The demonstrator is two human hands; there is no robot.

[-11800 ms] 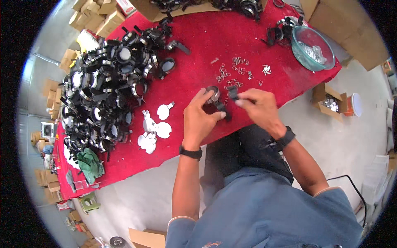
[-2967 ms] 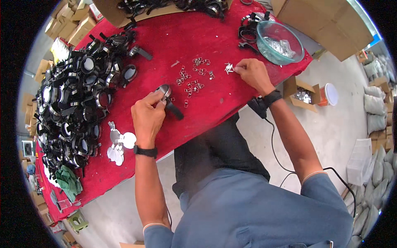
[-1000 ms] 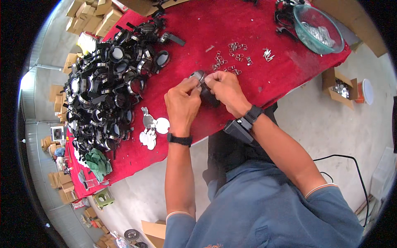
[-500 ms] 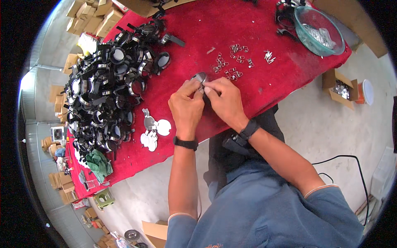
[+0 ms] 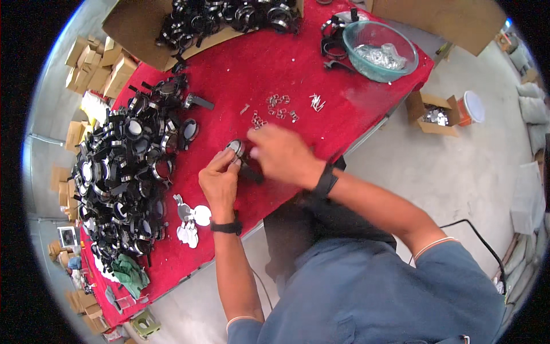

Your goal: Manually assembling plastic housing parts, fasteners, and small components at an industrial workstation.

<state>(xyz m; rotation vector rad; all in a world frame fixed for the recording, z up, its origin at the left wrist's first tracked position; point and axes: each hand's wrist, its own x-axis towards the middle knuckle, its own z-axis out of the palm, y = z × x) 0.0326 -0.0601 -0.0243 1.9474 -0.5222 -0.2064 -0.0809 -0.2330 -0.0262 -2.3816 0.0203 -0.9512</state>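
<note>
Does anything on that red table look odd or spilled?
A crumpled green cloth at the lower end of the watch heap looks out of place, soft fabric beside black and silver pieces. Nothing looks clearly spilled. The watch in the left hand is too covered to judge for damage.

Right hand (image 5: 285, 156) blurred, its grip unclear. Watch (image 5: 236, 147) partly hidden by left hand (image 5: 219, 182). Cardboard box (image 5: 136, 33) cut off by top edge.

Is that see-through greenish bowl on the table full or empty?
Partly filled: the bowl has shiny, clear plastic-looking material lying inside, below its rim. What that wraps, I cannot tell.
</note>
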